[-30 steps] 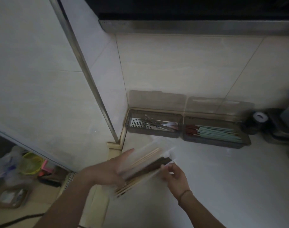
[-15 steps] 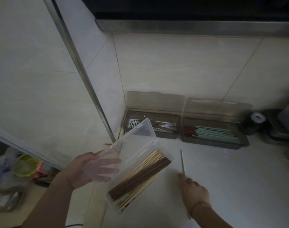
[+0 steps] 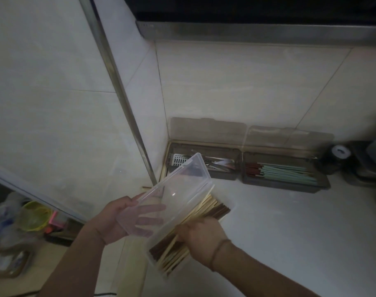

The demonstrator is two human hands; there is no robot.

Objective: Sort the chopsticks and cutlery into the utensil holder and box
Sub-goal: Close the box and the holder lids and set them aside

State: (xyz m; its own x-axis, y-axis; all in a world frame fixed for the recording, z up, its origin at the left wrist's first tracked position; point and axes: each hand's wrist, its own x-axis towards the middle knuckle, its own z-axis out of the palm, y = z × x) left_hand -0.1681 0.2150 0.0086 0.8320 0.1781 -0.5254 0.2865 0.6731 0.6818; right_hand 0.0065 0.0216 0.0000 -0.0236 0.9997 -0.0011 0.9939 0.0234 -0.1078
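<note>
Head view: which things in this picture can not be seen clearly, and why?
- Right hand: its fingers are hidden by the hand's own back, so the grip on the chopsticks is unclear.
- Cutlery in the left tray: partly hidden by the clear lid, dim.
- Dark objects at the right edge: cut off.

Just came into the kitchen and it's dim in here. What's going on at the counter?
A person is sorting chopsticks. Their left hand holds up the lid of a clear plastic box on the counter, while their right hand reaches into the wooden chopsticks inside. Against the wall, two brown trays sit open: one with metal cutlery, one with green chopsticks.
</note>
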